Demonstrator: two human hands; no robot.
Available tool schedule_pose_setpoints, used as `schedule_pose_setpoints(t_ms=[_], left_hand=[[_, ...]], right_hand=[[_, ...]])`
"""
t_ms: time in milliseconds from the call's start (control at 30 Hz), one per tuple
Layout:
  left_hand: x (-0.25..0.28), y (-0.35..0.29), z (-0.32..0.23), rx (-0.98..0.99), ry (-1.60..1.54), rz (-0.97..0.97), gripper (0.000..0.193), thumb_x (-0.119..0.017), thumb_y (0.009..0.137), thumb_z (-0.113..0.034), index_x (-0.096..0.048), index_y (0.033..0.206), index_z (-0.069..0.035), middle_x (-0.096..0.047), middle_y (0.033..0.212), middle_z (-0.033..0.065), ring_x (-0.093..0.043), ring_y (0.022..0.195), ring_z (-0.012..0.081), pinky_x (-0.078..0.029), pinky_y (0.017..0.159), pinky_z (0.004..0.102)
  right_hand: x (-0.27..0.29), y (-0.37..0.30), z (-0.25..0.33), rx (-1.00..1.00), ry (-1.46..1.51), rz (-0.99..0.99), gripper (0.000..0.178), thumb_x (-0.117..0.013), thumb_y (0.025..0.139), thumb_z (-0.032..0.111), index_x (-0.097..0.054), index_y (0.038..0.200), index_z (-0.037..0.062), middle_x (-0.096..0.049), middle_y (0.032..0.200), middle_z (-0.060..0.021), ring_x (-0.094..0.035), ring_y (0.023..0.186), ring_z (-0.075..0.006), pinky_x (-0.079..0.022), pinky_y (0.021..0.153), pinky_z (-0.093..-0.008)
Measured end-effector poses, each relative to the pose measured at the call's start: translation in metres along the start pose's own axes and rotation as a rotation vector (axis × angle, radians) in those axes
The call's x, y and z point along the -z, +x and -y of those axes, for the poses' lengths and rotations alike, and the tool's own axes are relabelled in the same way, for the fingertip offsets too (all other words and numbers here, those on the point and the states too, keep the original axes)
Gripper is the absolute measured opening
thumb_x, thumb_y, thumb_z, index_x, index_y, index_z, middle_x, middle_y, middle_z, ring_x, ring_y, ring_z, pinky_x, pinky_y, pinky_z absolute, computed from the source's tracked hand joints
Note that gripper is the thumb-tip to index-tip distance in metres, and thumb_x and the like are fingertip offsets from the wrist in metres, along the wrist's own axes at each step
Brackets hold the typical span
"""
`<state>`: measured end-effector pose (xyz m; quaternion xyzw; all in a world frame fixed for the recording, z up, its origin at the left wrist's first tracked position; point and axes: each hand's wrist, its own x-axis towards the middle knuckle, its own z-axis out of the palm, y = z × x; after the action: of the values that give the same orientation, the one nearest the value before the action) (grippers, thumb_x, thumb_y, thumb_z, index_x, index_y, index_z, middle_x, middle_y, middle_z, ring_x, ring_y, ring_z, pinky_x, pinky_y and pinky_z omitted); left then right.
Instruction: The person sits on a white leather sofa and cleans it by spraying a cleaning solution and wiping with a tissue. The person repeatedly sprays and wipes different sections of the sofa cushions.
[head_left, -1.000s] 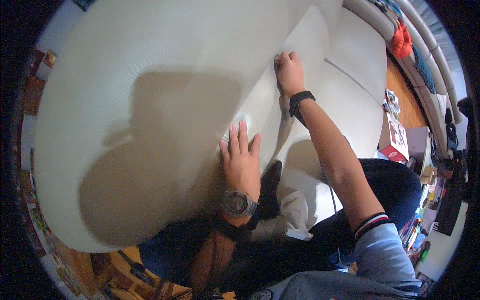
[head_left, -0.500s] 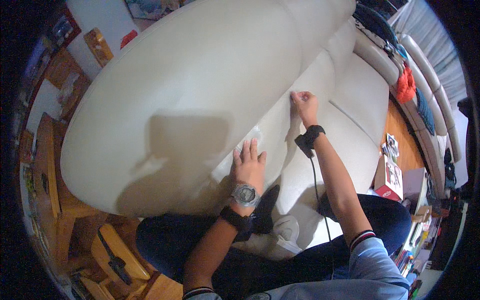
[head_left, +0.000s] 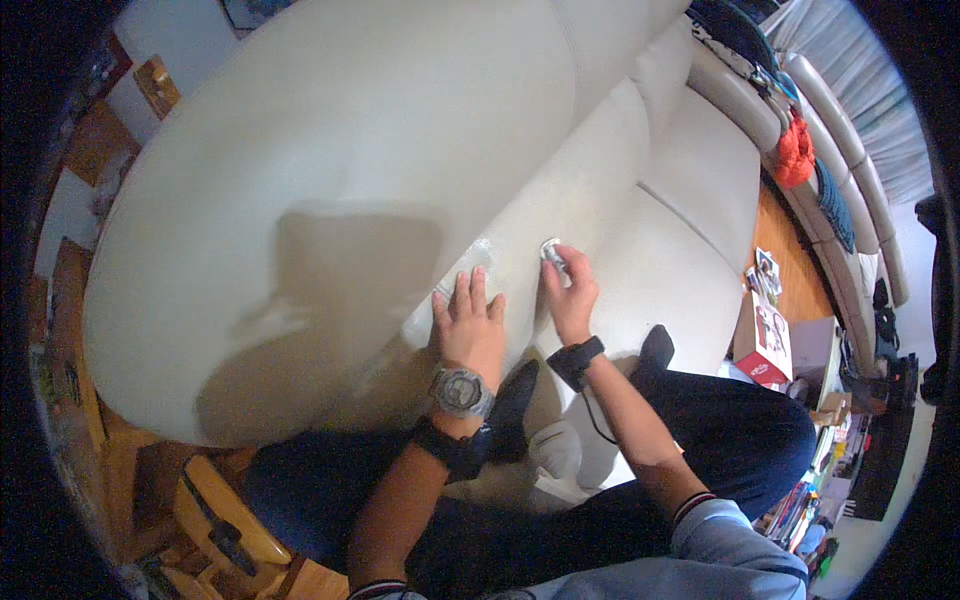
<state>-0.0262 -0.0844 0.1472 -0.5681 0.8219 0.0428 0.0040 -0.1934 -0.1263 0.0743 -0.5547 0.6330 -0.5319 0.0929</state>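
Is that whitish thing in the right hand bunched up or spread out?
Bunched up, apparently: the whitish thing shows as a small wad pinched in the right hand.

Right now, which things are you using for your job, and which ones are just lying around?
In use:
right hand, pinching a small pale thing
left hand, resting on the cream sofa

Just lying about:
red-and-white box
orange-red cloth
blue cloth beside that

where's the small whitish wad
In the head view, just right of centre, the small whitish wad is pinched by the right hand over the pale sofa, right of the left hand.
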Motion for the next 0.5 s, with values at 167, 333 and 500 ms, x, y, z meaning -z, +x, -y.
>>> schedule_pose_setpoints(t_ms=[167,333,500], left_hand=[[0.005,0.002,-0.001,0.008,0.012,0.035,0.039,-0.041,0.087,-0.016,-0.050,0.125,-0.018,-0.025,0.145,0.0107,-0.023,0.134,0.0274,-0.020,0.106,0.0511],[0.004,0.001,-0.001,0.024,-0.033,0.045,0.039,-0.038,0.087,-0.013,-0.050,0.125,-0.016,-0.025,0.145,0.0119,-0.024,0.133,0.0284,-0.018,0.106,0.0537],[-0.002,0.002,-0.002,0.006,-0.030,-0.018,0.038,-0.039,0.087,-0.013,-0.051,0.123,-0.016,-0.026,0.144,0.0122,-0.024,0.133,0.0292,-0.019,0.106,0.0550]], right_hand=[[-0.011,0.011,0.000,0.085,-0.062,0.082,0.022,-0.061,0.076,-0.003,-0.057,0.097,0.0019,-0.059,0.097,-0.0147,-0.059,0.086,-0.0282,-0.049,0.075,-0.0341],[-0.024,0.062,-0.023,0.256,-0.246,0.160,0.021,-0.055,0.072,-0.007,-0.057,0.092,0.0011,-0.055,0.086,-0.0146,-0.057,0.075,-0.0314,-0.047,0.067,-0.0369],[-0.044,0.151,-0.046,0.228,-0.353,0.118,0.007,-0.055,0.077,0.002,-0.059,0.080,-0.0022,-0.058,0.081,-0.0204,-0.056,0.076,-0.0397,-0.046,0.068,-0.0424]])
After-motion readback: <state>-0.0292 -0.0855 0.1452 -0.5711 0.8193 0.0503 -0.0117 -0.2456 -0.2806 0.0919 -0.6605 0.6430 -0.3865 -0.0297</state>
